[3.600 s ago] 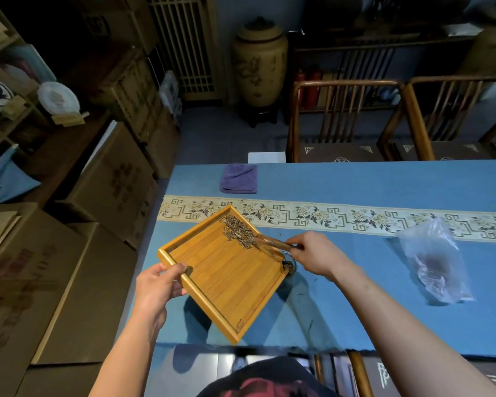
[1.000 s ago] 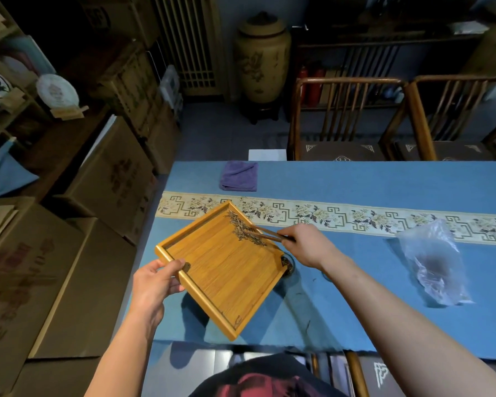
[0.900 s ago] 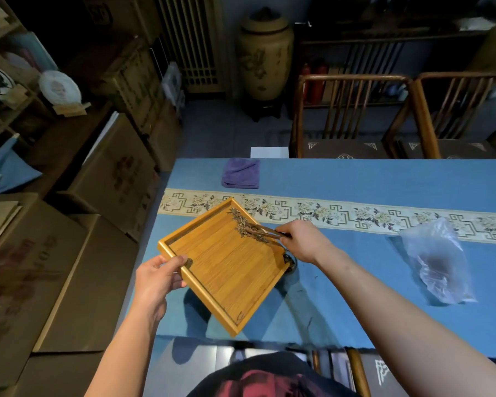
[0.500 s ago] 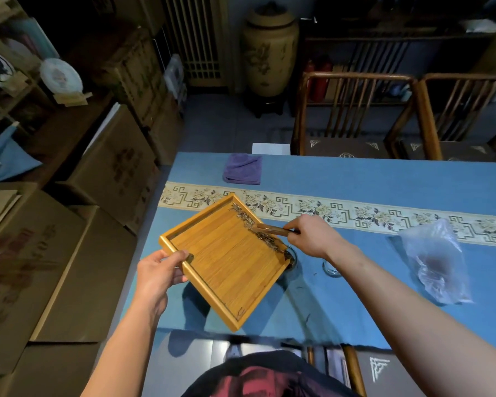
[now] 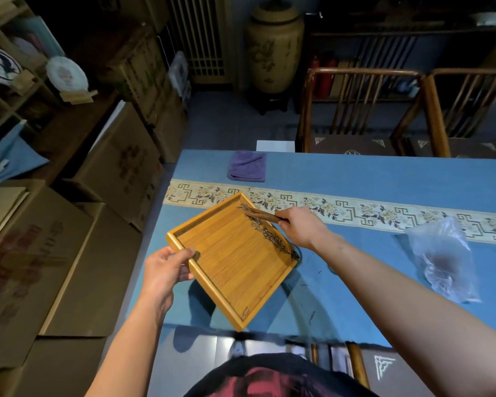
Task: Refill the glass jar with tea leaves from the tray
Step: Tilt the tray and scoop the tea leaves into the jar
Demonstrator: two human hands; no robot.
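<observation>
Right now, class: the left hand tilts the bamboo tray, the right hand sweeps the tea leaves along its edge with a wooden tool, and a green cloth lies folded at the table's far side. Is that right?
Not quite. The cloth is purple, not green, as the head view shows. The rest holds: left hand tilts the tray, right hand sweeps the tea leaves with the tool.

- tray (image 5: 235,262) looks like bamboo, fine straight grain, honey-coloured with a soft satin sheen
- tea leaves (image 5: 269,234) on it are dark, dry and wiry, totally matt
- scoop (image 5: 262,215) is brown wood, smooth
- tablecloth (image 5: 384,181) is matt blue woven cloth with a pale embroidered-looking band
- purple towel (image 5: 247,169) at the far side, soft and fuzzy
- bag (image 5: 444,259) on the right is thin crinkly clear plastic, glossy
- boxes (image 5: 69,253) on the left are plain cardboard
</observation>
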